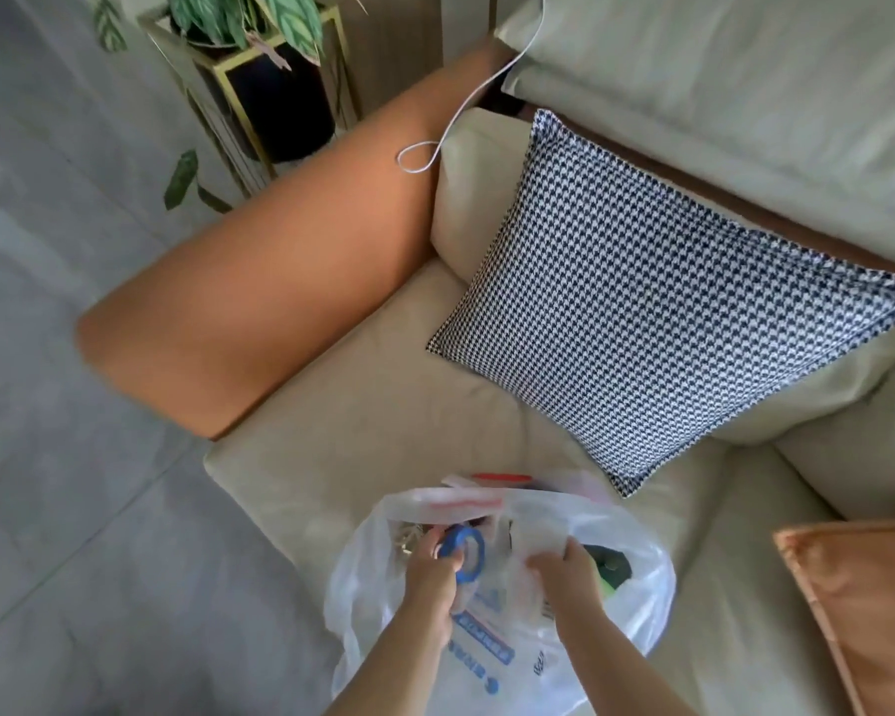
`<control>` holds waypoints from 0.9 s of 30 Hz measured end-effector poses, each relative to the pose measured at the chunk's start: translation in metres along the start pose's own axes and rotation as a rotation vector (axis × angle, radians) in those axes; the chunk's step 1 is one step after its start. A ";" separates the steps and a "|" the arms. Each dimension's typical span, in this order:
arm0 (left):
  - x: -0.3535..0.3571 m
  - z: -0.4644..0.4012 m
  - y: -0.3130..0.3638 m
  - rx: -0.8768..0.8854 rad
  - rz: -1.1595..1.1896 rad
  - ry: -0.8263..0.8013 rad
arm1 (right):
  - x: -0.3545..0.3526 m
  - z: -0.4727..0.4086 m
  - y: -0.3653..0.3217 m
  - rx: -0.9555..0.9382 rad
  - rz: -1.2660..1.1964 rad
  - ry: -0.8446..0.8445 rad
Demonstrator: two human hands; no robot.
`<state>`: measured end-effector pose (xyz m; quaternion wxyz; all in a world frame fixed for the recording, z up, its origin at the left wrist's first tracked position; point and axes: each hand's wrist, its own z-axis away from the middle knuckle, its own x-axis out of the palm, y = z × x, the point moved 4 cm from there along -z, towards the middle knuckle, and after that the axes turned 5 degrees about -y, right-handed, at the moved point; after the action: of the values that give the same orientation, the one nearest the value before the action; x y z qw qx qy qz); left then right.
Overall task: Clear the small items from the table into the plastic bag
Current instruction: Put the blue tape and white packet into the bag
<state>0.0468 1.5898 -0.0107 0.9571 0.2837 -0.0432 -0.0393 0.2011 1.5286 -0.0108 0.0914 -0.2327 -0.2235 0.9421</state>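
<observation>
- Both forearms reach from the lower edge toward the plastic bag (502,643), which rests on the cream sofa seat (363,431).
- Left hand (432,571): fingers curl round a blue tape roll (466,552), held over the bag mouth.
- Right hand (564,565): fingers pinch the thin bag film at the rim, apparently holding the mouth apart.
- Bag contents: a dark green object (608,563) lies inside, beside the right hand; other items show only as blurred shapes through the film.
- Step in hand, by judgement: depositing the tape roll into the bag.
- Next move calls for releasing the roll well inside the opening while the rim is kept taut, so it cannot slide out onto the seat.
- No table is in view; a houndstooth cushion (667,312) leans behind the bag.
</observation>
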 end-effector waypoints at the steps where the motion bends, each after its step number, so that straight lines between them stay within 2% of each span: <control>1: 0.001 -0.004 -0.001 0.012 0.005 -0.005 | -0.001 -0.005 -0.002 -0.034 0.033 0.005; 4: 0.005 -0.002 -0.004 -0.039 -0.017 -0.030 | 0.002 -0.005 -0.009 -0.121 0.163 -0.012; 11: -0.001 0.028 0.000 -0.011 -0.407 0.058 | -0.004 0.031 -0.008 -0.185 0.329 -0.035; 17: 0.013 0.086 0.017 -0.025 -0.451 -0.003 | -0.021 0.082 -0.027 -0.324 0.464 -0.110; 25: 0.019 0.206 0.054 0.218 -0.647 0.014 | -0.052 0.175 -0.061 -0.646 0.750 -0.124; 27: 0.007 0.239 0.055 0.248 -0.609 0.062 | -0.056 0.201 -0.067 -0.728 0.809 -0.129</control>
<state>0.0319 1.5066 0.2194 0.8603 0.3992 0.0685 -0.3096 0.1581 1.4959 0.2016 -0.3787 -0.2586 -0.4330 0.7761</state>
